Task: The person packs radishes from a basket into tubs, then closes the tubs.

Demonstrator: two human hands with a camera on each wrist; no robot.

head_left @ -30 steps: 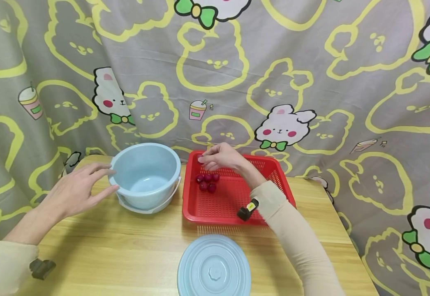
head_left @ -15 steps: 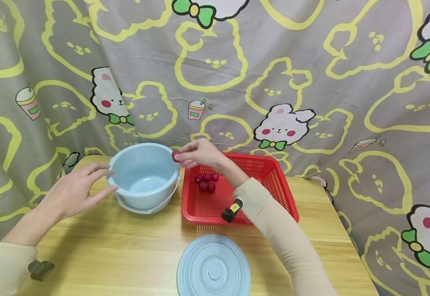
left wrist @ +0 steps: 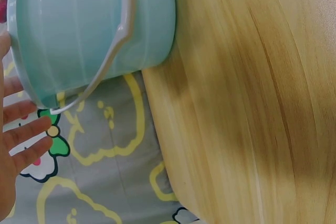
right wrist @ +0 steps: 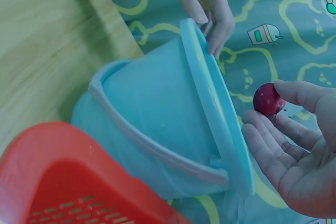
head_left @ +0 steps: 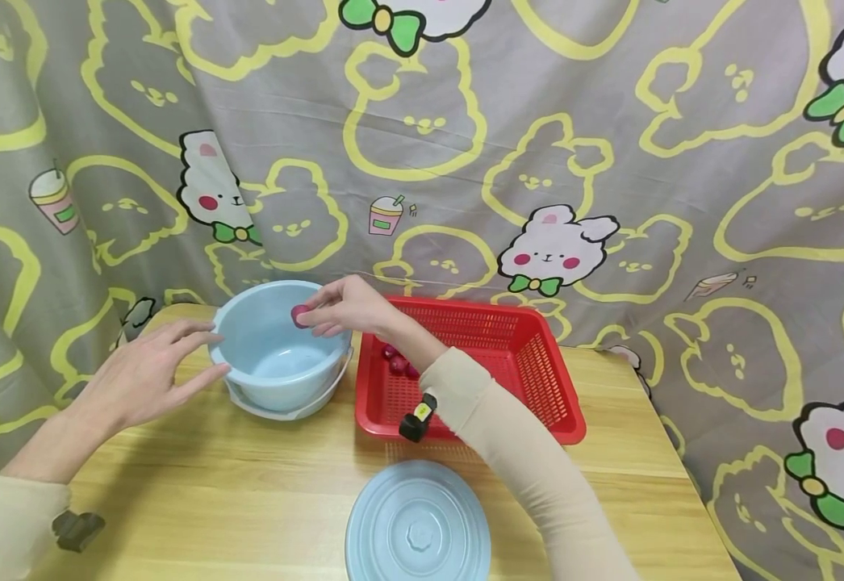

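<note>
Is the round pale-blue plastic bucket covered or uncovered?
Uncovered: the bucket shows its inside; a round pale-blue plastic lid lies on the light wooden table.

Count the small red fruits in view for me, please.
4 visible: one red fruit pinched in the right hand over the blue bucket, and three more red fruits clustered in the red basket. The right forearm partly covers that cluster, so others may be hidden.
</note>
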